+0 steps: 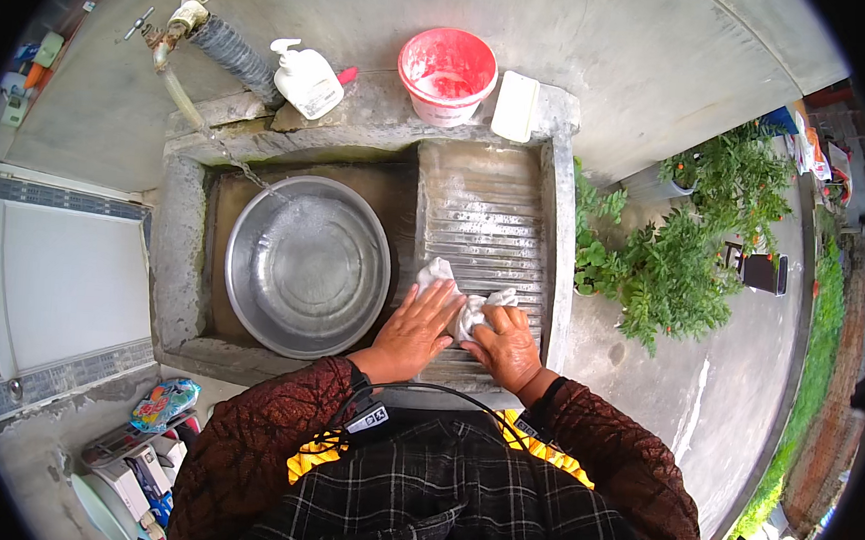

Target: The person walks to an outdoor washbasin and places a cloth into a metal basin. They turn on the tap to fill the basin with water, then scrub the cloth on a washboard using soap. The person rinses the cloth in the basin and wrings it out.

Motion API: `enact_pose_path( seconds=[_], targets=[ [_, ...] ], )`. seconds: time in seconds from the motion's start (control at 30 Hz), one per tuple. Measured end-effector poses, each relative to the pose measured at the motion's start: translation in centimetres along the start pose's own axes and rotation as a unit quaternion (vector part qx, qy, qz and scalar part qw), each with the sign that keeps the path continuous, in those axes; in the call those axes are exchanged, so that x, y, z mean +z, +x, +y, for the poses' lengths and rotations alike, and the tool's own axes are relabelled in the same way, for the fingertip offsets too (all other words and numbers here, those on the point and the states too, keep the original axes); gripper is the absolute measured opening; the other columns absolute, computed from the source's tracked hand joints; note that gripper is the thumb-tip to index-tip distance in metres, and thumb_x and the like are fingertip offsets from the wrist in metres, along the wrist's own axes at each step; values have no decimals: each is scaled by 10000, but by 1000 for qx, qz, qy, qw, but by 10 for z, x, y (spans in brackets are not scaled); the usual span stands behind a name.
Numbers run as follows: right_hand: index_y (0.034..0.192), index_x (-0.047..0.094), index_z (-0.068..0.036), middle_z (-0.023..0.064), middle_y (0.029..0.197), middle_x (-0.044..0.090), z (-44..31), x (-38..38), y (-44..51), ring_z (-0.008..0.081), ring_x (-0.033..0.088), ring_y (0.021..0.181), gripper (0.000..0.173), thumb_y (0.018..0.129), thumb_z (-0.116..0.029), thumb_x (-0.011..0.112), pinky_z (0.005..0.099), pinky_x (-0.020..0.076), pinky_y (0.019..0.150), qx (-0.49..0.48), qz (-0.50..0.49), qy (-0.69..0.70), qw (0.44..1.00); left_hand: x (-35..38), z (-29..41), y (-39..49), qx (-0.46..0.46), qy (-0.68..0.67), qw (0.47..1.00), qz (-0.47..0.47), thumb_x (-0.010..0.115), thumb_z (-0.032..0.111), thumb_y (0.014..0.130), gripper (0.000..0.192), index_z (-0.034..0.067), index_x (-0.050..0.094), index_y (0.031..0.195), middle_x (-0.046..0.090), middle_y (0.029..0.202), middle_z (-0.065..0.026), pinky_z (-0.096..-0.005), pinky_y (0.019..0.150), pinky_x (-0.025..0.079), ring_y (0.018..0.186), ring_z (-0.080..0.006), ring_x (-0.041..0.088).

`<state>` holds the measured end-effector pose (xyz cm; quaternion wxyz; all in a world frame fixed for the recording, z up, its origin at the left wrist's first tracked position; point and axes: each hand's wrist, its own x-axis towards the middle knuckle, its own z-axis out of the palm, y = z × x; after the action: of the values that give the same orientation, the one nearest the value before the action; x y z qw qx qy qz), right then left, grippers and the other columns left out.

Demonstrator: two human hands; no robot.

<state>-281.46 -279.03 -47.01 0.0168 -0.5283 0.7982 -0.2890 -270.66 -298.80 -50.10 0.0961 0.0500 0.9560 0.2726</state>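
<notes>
A wet white cloth (pixel 472 314) lies bunched on the ridged washboard slab (pixel 480 236) of a concrete sink. My right hand (pixel 506 347) grips its bunched part with curled fingers. My left hand (pixel 413 329) rests flat, palm down, on the cloth's left end, fingers extended. Left of the slab, a round metal basin (pixel 308 269) holds water in the sink's deeper part. Water runs into it from a clear hose (pixel 181 98) fixed to a wall tap (pixel 164 39).
On the sink's back ledge stand a white pump bottle (pixel 310 84), a red bucket (pixel 447 75) and a white rectangular block or box (pixel 515 106). Leafy potted plants (pixel 673 272) grow to the right. A shelf rack (pixel 119 451) with boxes stands at lower left. A black cable (pixel 439 388) crosses between my forearms.
</notes>
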Motion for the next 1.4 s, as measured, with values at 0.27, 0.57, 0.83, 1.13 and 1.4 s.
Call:
enact_pose_path(
  seconds=[0.27, 0.57, 0.83, 1.13, 1.4],
  targets=[
    [910, 731, -73, 147, 1034, 624, 84, 66, 65, 362, 591, 994, 253, 929, -324, 705, 462, 478, 888, 131, -31, -97, 986, 18, -40, 79, -63, 66, 994, 56, 547, 285, 1030, 588, -24, 449, 1520, 231, 1709, -145, -479, 1299, 120, 1591, -287, 192],
    [931, 735, -75, 157, 1105, 637, 8, -4, 2, 373, 581, 1027, 235, 855, -292, 781, 479, 471, 887, -11, -18, 23, 1000, -7, 0, 0, -25, -13, 999, -34, 574, 334, 1030, 702, 189, 278, 1650, 209, 1712, -156, -496, 1298, 104, 1599, -301, 162],
    [822, 745, -82, 152, 1017, 639, 74, 63, 52, 342, 595, 1006, 293, 945, -341, 685, 453, 491, 881, 89, -14, -98, 991, 15, -31, 60, -35, 14, 997, 68, 574, 250, 1012, 642, -40, 385, 1553, 192, 1723, -110, -483, 1306, 101, 1601, -277, 150],
    [908, 745, -87, 144, 1105, 633, 15, 2, 16, 359, 575, 1021, 216, 885, -301, 753, 479, 463, 909, 22, -53, -3, 998, -10, -4, 8, -37, -17, 997, -68, 592, 346, 1018, 750, 135, 255, 1653, 163, 1734, -110, -489, 1304, 76, 1614, -264, 103],
    [880, 737, -60, 167, 1061, 646, 77, 63, 55, 365, 598, 1039, 295, 966, -331, 659, 463, 484, 939, 120, -58, -109, 985, 18, -36, 63, -34, 42, 998, 44, 594, 286, 1006, 611, -26, 461, 1514, 226, 1714, -118, -481, 1301, 118, 1598, -263, 169]
  ],
)
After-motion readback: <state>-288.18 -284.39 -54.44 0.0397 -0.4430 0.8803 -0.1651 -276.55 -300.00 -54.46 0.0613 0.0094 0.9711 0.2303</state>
